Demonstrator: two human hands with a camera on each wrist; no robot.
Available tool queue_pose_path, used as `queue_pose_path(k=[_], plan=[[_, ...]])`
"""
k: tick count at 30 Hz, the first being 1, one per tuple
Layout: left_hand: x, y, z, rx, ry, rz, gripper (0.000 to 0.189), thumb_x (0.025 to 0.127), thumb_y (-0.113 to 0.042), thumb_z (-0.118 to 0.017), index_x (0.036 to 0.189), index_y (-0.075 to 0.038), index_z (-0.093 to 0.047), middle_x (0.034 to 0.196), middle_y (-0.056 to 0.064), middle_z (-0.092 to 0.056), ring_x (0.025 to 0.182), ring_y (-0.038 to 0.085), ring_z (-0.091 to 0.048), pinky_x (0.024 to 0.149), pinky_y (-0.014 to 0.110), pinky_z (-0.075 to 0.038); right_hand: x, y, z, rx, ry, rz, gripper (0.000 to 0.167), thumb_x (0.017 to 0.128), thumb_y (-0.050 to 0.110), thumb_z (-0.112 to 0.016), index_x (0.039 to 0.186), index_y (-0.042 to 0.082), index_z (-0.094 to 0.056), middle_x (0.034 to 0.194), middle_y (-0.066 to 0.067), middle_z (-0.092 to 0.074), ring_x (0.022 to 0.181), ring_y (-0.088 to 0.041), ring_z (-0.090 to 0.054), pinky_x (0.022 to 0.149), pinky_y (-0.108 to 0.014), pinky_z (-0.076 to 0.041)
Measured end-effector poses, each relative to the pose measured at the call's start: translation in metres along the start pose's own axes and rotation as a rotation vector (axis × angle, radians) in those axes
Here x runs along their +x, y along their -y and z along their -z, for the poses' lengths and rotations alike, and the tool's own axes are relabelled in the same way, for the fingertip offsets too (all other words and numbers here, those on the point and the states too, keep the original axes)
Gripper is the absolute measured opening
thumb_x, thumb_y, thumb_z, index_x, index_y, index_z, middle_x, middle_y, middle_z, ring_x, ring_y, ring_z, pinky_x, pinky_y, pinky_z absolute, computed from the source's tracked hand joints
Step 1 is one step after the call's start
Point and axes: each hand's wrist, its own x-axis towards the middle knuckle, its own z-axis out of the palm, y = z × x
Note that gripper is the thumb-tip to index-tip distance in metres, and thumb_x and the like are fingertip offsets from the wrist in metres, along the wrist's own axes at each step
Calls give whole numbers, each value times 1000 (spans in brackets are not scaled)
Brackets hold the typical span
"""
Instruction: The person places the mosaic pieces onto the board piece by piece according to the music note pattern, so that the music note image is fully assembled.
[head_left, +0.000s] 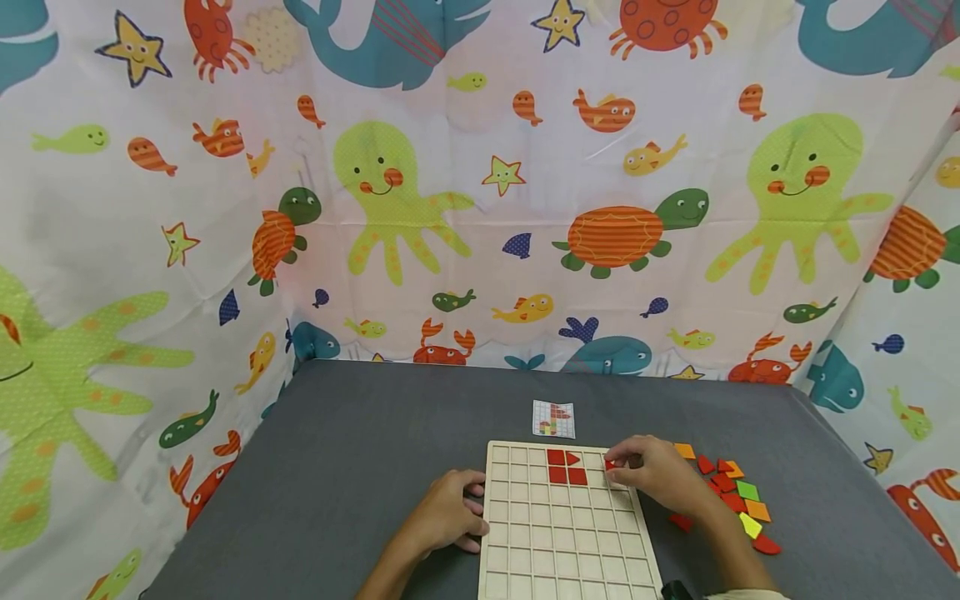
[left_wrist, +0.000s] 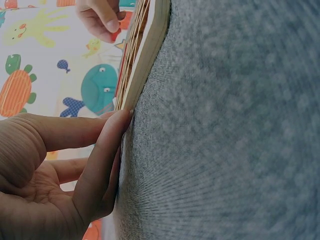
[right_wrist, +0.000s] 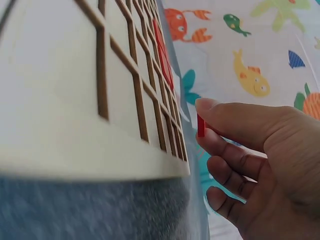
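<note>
A pale wooden grid board [head_left: 540, 533] lies on the grey cloth. Set in its upper cells are red square tiles [head_left: 557, 475] and a red pointed tile [head_left: 572, 458]. My left hand [head_left: 447, 512] rests beside the board's left edge, its fairly straight fingers [left_wrist: 102, 150] touching that edge. Over the upper right corner, my right hand [head_left: 660, 471] pinches a small red tile [right_wrist: 201, 125] between thumb and index finger. The tile is seen edge-on in the right wrist view, its shape mostly hidden by the fingers.
Loose red, orange, green and yellow tiles [head_left: 747, 490] lie right of the board, partly behind the right forearm. A printed pattern card [head_left: 553, 419] sits just beyond the board. A dark object [head_left: 676, 590] shows by the near right corner. Patterned cloth [head_left: 480, 208] hangs behind.
</note>
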Motion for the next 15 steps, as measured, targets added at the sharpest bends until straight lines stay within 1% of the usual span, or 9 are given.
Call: queue_pose_path(k=[3,6,11,15], plan=[[0,0,0,2,-2,3,70,75,19,-79,141,8,-58,118,14,-58,93,24,-64,55,39,-67,1,5,-5,-29,0,21,22,92,24,-83,108,10,-80,93,3,-65,86,-17,-55,66,-26,-50],[0,0,0,5,-5,2,71,75,19,-79,141,8,-58,118,14,-58,94,24,-64,55,39,-67,2,7,-10,-47,8,42,19,92,25,-83,106,12,-80,93,4,-66,85,-15,-56,67,-26,-50],[-1,-1,0,7,-6,3,70,75,19,-79,141,8,-59,118,14,-58,93,24,-64,54,39,-67,6,6,-18,-60,28,74,16,92,23,-84,104,13,-80,96,2,-68,86,-15,-57,68,-26,-52],[-1,-2,0,5,-6,3,70,75,19,-79,141,8,-59,118,14,-58,93,24,-64,55,39,-67,8,5,-20,-71,29,90,16,91,22,-84,104,13,-80,98,1,-70,87,-15,-57,70,-26,-53]])
